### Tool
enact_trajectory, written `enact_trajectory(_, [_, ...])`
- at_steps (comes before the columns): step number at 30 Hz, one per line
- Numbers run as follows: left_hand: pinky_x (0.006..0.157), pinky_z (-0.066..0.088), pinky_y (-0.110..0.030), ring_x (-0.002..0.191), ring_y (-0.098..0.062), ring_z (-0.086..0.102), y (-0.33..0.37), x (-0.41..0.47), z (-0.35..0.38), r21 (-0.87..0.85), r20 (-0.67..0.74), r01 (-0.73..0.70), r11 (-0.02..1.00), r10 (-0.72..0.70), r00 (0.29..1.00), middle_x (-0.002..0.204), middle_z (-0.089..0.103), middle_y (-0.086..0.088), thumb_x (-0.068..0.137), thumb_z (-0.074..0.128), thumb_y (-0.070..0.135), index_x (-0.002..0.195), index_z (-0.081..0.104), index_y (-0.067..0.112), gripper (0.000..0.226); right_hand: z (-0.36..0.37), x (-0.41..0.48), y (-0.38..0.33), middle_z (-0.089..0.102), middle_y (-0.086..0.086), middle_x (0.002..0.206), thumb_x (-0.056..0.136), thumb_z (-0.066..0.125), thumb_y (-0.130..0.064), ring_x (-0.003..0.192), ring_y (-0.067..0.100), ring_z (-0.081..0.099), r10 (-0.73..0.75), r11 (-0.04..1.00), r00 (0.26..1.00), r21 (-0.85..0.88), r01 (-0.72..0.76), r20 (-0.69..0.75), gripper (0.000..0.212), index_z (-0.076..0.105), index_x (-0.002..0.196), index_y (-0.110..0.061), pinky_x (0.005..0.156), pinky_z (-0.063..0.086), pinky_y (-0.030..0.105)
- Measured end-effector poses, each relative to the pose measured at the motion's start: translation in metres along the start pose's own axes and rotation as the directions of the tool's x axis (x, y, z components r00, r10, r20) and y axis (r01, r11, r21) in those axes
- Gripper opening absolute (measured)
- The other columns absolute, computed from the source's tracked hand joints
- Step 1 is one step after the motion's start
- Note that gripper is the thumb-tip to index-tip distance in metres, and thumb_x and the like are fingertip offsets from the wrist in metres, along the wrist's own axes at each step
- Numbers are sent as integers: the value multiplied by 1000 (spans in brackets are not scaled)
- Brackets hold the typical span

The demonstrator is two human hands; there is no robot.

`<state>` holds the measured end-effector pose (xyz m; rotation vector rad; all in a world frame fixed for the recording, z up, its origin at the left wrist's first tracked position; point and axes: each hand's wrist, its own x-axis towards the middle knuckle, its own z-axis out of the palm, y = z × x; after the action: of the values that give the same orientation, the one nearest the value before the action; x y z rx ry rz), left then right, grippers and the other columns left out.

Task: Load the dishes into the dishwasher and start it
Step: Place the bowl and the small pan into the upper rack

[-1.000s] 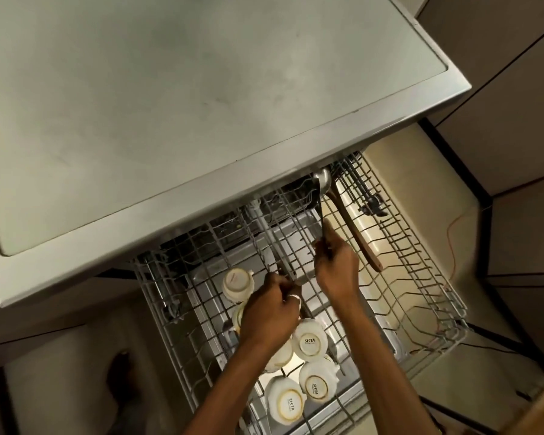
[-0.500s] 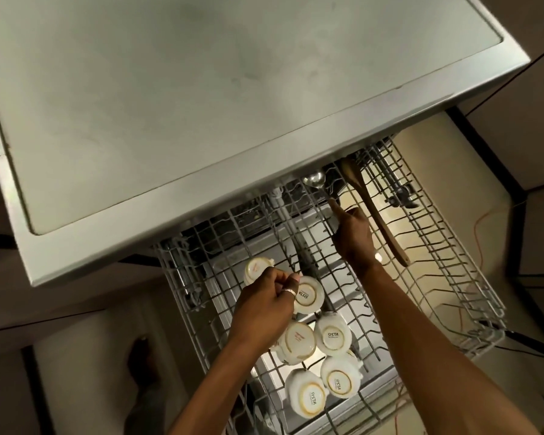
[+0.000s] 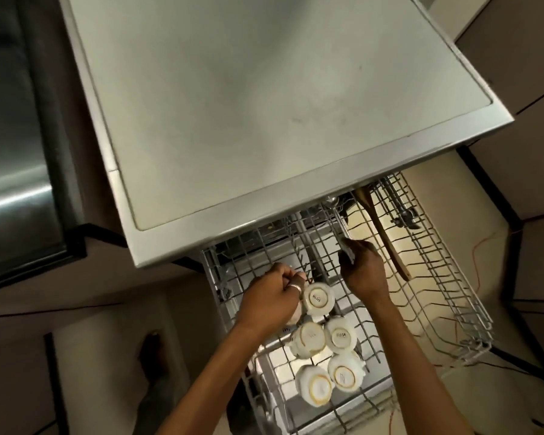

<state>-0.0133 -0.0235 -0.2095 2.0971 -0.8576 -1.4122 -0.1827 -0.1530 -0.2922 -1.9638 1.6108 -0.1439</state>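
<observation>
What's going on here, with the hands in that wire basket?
A person is loading the pulled-out dishwasher rack by hand. Their right grip holds a metal spoon by its handle over the middle of the rack. Their left grip is curled beside the white cups, which sit upside down in the rack. Whether it holds anything is hidden. A wooden spoon lies across the wires further right.
</observation>
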Motion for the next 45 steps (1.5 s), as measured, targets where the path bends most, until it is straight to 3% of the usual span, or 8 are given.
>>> enact_trajectory(6, [86, 53, -33, 88, -8, 65, 19, -63, -72, -18, -80, -51, 999, 49, 996, 92, 71, 13, 99, 54, 44, 100, 65, 29, 19, -38, -98, -101, 71, -2, 101, 99, 61, -18, 92, 12, 65, 3, 951, 1000, 309, -5, 6, 20, 73, 114, -14, 69, 35, -4])
enact_trajectory(12, [87, 56, -40, 85, -13, 69, 24, -159, -177, -108, -215, -129, 986, 104, 971, 89, 73, 7, 99, 54, 47, 98, 64, 29, 21, -72, -151, -239, 74, -9, 96, 97, 64, -29, 92, 4, 68, -131, 857, 986, 512, 59, 106, 11, 72, 105, -30, 83, 52, 27])
enact_trajectory(20, [84, 57, -33, 84, -6, 69, -18, -214, -330, -232, -389, -277, 932, 172, 905, 91, 73, 10, 100, 54, 41, 101, 66, 33, 14, -73, -178, -420, 71, -18, 96, 98, 60, -38, 89, -5, 65, -426, 867, 881, 373, 331, 207, 14, 70, 108, -35, 79, 50, 12])
enact_trajectory(31, [89, 57, -41, 87, -7, 70, -151, -169, -529, -314, -474, -122, 942, -44, 879, 91, 74, 12, 98, 56, 48, 100, 66, 35, 17, 11, -149, -586, 68, -17, 82, 97, 63, -34, 81, -14, 62, -412, 904, 857, 262, 339, 310, 16, 72, 110, -30, 70, 43, 2])
enact_trajectory(36, [89, 53, -40, 90, -20, 67, -184, -135, -647, -239, -717, -18, 971, -164, 677, 92, 71, 4, 96, 58, 46, 96, 65, 24, 23, 28, -124, -626, 73, -15, 94, 97, 64, -33, 90, -9, 66, -424, 901, 847, 249, 356, 320, 14, 71, 109, -34, 75, 49, 6])
enact_trajectory(39, [83, 56, -43, 88, -25, 70, -183, -108, -708, -558, -674, -186, 808, -311, 670, 99, 70, -2, 96, 54, 48, 91, 62, 21, 28, 37, -117, -641, 73, -14, 95, 96, 65, -32, 90, -6, 68, -428, 898, 844, 254, 359, 322, 12, 69, 105, -37, 74, 52, 10])
enact_trajectory(42, [69, 57, -32, 87, -21, 68, -178, -85, -745, -814, -522, -262, 518, -454, 722, 117, 62, -13, 102, 51, 45, 124, 54, 9, 42, 47, -113, -654, 73, -15, 95, 96, 64, -34, 90, -5, 68, -420, 904, 833, 251, 347, 360, 11, 67, 104, -41, 74, 51, 12])
enact_trajectory(45, [77, 57, -36, 97, -29, 66, -180, -69, -762, -896, -428, -287, 339, -483, 764, 132, 53, -23, 101, 51, 47, 148, 36, 14, 59, 55, -109, -662, 73, -16, 95, 96, 65, -34, 90, -6, 68, -416, 906, 827, 257, 338, 378, 11, 69, 105, -39, 77, 51, 13])
